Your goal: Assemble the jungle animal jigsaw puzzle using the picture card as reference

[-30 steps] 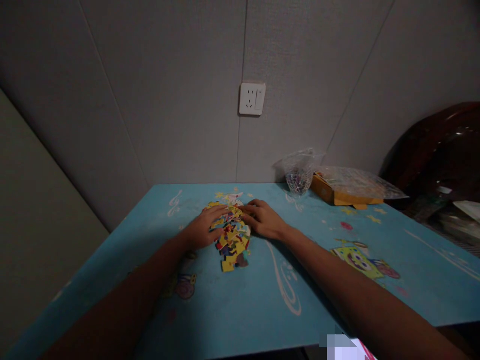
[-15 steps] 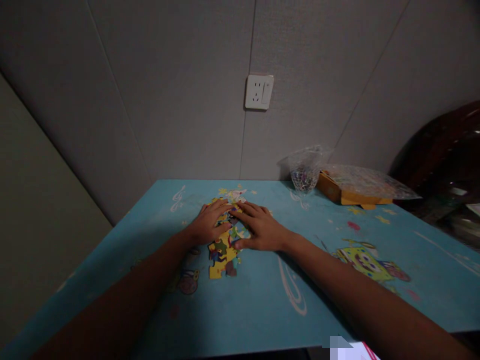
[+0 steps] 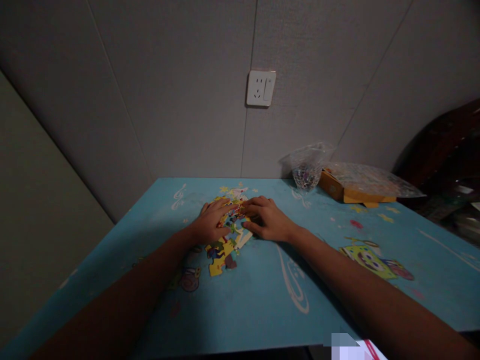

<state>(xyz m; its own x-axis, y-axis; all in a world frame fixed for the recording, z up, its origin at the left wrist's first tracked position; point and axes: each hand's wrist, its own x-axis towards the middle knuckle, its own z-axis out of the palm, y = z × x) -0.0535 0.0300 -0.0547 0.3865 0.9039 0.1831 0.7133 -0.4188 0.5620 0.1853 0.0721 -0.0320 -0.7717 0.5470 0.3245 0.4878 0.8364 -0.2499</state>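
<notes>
A colourful, partly joined jigsaw puzzle (image 3: 225,245) lies on a blue cartoon-printed table (image 3: 243,295). My left hand (image 3: 210,223) rests flat on the puzzle's left side with its fingers stretched out. My right hand (image 3: 268,220) sits at the puzzle's right side, fingers curled down onto the pieces at the top. The fingertips of both hands almost meet over the upper part of the puzzle. Whether the right fingers pinch a piece is hidden in the dim light.
A clear plastic bag (image 3: 308,167) of small pieces stands at the table's back. Beside it lies a yellow box under a plastic cover (image 3: 360,187). A wall socket (image 3: 261,88) is above. A dark rounded object (image 3: 446,155) is at the right.
My right hand has drawn back to the right off the puzzle's middle and curled its fingers. The left hand has stayed on the left side of the puzzle.
</notes>
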